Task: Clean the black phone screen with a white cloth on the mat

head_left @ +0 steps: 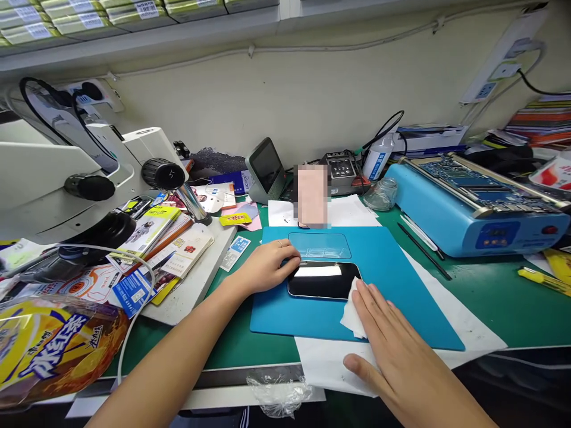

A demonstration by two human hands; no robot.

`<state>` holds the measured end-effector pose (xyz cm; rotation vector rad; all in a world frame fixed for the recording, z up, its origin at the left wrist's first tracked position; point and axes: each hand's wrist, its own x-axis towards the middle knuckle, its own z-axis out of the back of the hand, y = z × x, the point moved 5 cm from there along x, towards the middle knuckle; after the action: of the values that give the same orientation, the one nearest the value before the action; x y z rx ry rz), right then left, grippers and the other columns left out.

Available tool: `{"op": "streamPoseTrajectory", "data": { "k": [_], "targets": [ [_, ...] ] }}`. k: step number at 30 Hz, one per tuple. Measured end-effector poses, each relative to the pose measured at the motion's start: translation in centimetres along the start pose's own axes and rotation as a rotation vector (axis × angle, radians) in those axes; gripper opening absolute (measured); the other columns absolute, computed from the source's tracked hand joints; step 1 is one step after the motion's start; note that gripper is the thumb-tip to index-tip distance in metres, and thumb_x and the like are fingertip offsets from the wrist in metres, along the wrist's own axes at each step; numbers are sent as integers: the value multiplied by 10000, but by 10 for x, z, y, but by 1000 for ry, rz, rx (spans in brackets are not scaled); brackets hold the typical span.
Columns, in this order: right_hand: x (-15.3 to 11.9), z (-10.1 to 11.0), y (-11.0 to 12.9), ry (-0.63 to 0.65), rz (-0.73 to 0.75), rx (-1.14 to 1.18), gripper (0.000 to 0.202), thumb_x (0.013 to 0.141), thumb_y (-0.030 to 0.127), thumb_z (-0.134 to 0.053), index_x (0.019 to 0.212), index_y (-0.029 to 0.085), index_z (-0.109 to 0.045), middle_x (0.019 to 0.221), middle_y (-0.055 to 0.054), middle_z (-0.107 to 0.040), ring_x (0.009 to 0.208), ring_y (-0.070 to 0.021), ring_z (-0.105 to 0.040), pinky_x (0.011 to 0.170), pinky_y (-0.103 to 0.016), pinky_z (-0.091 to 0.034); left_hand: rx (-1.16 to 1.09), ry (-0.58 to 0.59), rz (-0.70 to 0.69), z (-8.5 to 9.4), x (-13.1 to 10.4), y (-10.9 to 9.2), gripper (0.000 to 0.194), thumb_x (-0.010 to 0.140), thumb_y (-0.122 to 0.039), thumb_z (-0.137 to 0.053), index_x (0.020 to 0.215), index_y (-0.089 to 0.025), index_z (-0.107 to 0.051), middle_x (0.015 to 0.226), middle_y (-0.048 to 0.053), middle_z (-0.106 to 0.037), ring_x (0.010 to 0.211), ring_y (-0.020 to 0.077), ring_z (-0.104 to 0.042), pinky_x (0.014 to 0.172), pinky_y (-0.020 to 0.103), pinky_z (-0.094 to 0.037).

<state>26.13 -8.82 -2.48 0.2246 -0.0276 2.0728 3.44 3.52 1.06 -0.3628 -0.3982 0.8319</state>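
A smartphone (325, 280) lies face up on the blue work mat (289, 318), its dark screen reflecting a bright strip. At its left end, my left hand (273, 264) has curled fingers and the thumb pinching the upper left corner. My right hand (388, 327) lies stretched out at the other end, thumb spread away. Beneath its fingertips is a folded white tissue (352, 318), pressed against the phone's lower right corner. Just behind the phone, a clear screen protector (319, 245) with a dark outline rests flat on the mat.
A microscope (129, 160) stands at left above booklets, near a drink bottle (57, 351). At right is a blue heating station (473, 214) bearing circuit boards, with thin tools (423, 244) beside it. A small display (266, 166) and a glass jar (381, 193) stand behind.
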Motion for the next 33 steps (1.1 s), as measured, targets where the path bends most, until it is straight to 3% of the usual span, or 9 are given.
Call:
{"op": "streamPoseTrajectory", "data": {
  "k": [2,9,16,23,30,33],
  "targets": [
    [-1,1,0,2,16,-1,927,960,690,-378,1641,169,-23,1678,-134,-166,1497,-403,-287,1098,-606,-459,3,1,1,0,0,0,261,1050,-325,-442,1031,-216,-678,1018,52,-677,959,207,-645,807,314,-481],
    [34,-1,-13,99,-68,-8,870,996,648,-332,1633,109,-85,1668,-155,-165,1523,-369,-204,1147,-589,-399,-36,-1,12,-1,0,1,258,1046,-323,-445,1025,-217,-680,1012,46,-682,938,198,-646,795,309,-484],
    [12,-2,-6,60,-38,-30,906,985,665,-343,1636,148,16,1680,-142,-119,1520,-379,-218,1122,-598,-429,-9,11,9,0,0,-1,267,1043,-331,-442,1027,-217,-683,1011,52,-678,943,203,-647,782,310,-488],
    [39,-2,-20,111,-101,-5,875,982,682,-319,1629,122,-138,1675,-129,-171,1530,-384,-166,1150,-608,-390,-15,7,11,-1,0,2,245,1041,-334,-465,1040,-224,-685,1025,46,-683,954,199,-652,778,308,-485],
    [11,-4,-8,18,-18,-63,894,977,683,-328,1640,147,-59,1678,-137,-165,1517,-393,-238,1103,-606,-453,-7,22,4,1,-1,-1,232,1024,-371,-503,1046,-224,-681,1029,50,-672,955,207,-645,789,314,-486],
    [22,-2,-9,38,-17,-75,857,989,669,-312,1634,132,-138,1669,-140,-199,1521,-382,-228,1122,-606,-428,-7,27,1,1,0,-4,263,1037,-395,-479,1041,-220,-675,1035,56,-667,966,213,-640,806,319,-483]
  ]
}}
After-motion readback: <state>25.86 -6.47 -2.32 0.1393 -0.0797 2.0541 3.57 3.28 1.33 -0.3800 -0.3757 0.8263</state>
